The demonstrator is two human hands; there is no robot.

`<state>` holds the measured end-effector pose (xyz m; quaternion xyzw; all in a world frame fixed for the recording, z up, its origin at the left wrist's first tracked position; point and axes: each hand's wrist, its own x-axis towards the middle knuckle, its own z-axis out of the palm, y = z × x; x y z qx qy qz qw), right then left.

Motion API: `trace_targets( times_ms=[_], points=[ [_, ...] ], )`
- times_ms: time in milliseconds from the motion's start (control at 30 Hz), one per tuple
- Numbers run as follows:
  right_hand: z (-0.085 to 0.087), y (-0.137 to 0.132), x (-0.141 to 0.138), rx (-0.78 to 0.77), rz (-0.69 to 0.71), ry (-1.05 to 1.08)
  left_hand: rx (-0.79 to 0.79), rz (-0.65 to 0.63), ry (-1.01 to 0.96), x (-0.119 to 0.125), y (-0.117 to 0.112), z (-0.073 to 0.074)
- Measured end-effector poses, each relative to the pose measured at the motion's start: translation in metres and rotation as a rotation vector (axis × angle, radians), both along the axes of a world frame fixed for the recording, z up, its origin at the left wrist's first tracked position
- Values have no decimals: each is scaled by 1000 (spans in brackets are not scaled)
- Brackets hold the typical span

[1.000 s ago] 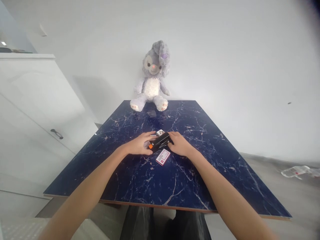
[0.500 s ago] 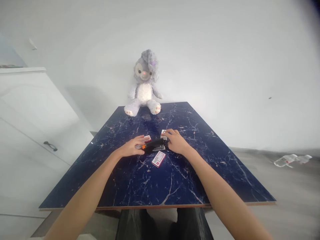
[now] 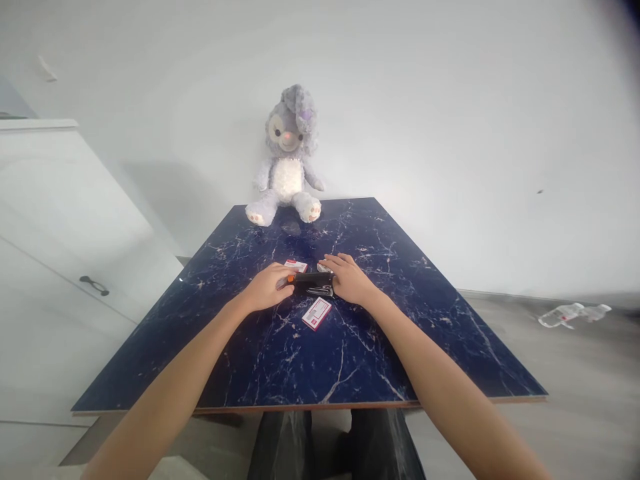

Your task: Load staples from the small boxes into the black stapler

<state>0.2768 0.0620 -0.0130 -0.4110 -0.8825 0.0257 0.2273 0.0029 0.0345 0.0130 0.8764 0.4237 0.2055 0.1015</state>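
A black stapler [image 3: 313, 281] with an orange end lies level on the dark blue marble table [image 3: 250, 360]. My left hand [image 3: 266, 287] curls round its left, orange end. Over its right end my right hand [image 3: 349, 278] is closed. A small red and white box [image 3: 316, 313] lies flat just in front of the stapler. Another small red and white box [image 3: 295, 266] sits right behind it, near my left fingers. A third box behind my right hand is mostly hidden.
A grey plush rabbit [image 3: 287, 157] sits at the table's far edge against the white wall. A white cabinet [image 3: 55, 253] with a dark handle stands to the left. A crushed plastic bottle [image 3: 570, 313] lies on the floor at right.
The stapler was held tilted above the table and now lies level on it, both hands still on it. My view has shifted, so the boxes behind it show.
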Motion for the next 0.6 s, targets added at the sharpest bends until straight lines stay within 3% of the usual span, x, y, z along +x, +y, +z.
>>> trace_targets(
  times_ms=[133, 333, 467, 600],
  points=[
    [4, -3, 6, -18, -114, -1, -43, 8, 34, -3, 1, 5],
    [1, 1, 8, -62, -31, 47, -83, 9, 65, -1, -3, 9],
    [5, 3, 10, -173, -72, 81, 5, -12, 22, -8, -1, 10],
    [12, 4, 16, -309, -86, 192, -57, 68, 0, -25, 4, 9]
  ],
)
